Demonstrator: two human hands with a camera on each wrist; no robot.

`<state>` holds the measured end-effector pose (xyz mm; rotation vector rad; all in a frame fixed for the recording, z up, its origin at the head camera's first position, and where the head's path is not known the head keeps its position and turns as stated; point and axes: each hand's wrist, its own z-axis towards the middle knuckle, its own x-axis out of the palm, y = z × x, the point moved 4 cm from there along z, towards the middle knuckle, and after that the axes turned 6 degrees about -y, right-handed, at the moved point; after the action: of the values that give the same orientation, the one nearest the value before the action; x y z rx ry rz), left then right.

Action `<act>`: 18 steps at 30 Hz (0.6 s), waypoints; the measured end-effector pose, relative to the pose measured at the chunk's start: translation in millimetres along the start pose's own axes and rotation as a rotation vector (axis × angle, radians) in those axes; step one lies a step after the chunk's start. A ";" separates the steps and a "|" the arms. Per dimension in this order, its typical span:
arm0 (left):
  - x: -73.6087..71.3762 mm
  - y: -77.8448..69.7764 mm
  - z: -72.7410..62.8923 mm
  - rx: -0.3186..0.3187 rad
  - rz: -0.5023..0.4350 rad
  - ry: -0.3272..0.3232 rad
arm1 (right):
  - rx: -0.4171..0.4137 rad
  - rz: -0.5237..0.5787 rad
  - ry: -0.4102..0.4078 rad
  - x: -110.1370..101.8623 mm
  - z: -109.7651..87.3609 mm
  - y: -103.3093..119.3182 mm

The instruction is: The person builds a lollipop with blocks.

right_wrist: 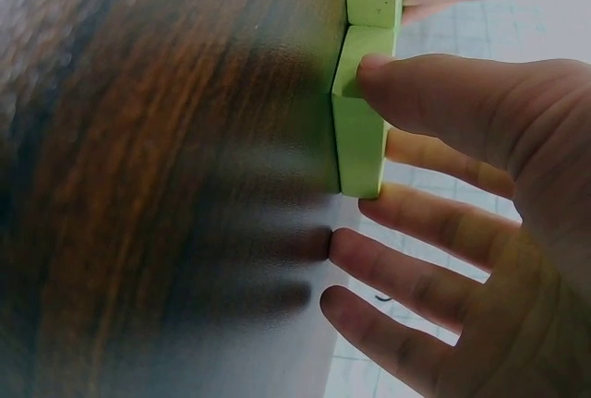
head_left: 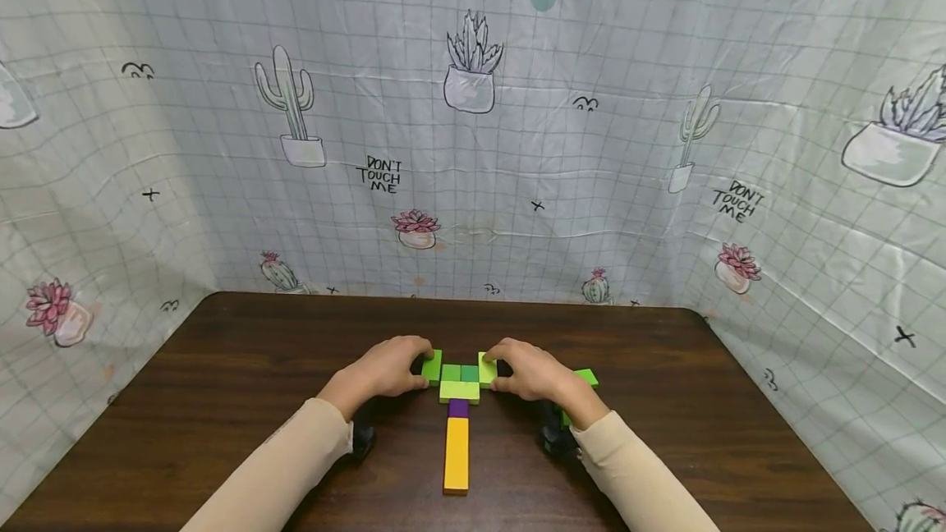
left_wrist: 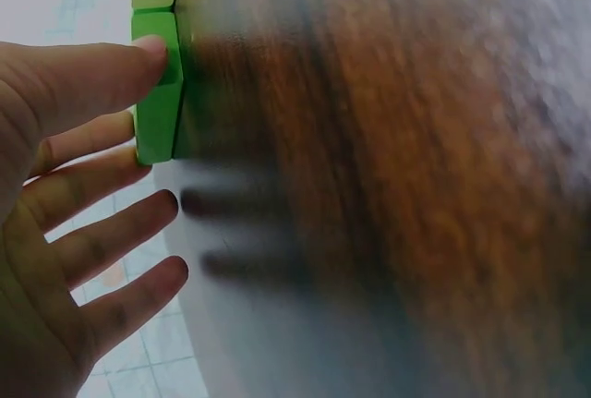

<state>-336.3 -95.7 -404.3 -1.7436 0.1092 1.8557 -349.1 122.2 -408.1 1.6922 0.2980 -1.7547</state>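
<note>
My left hand (head_left: 388, 365) pinches a bright green block (head_left: 432, 368) between thumb and fingers; in the left wrist view, the thumb lies on one face of that green block (left_wrist: 159, 121). With my right hand (head_left: 534, 369) I pinch a yellow-green block (head_left: 487, 371), its thumb on the near end in the right wrist view. Between the two held blocks lie a small green block (head_left: 451, 373) and a darker green block (head_left: 469, 373). A wide lime block (head_left: 460, 391) sits just below them, followed by a purple block (head_left: 458, 409) and a long yellow block (head_left: 456, 454) in line.
Beyond my right wrist, a green block (head_left: 586, 378) lies partly hidden; another green piece (head_left: 566, 418) shows beside the forearm. The dark wooden table (head_left: 296, 327) ends at a patterned curtain (head_left: 510, 171) behind and on both sides.
</note>
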 end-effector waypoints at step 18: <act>2.0 -0.1 0.4 -0.016 -0.011 -0.009 | 0.009 -0.003 0.001 0.4 0.1 1.3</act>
<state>-336.6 -94.7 -406.1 -1.7433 0.0809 1.8608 -348.4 121.0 -408.2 1.7006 0.2939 -1.7600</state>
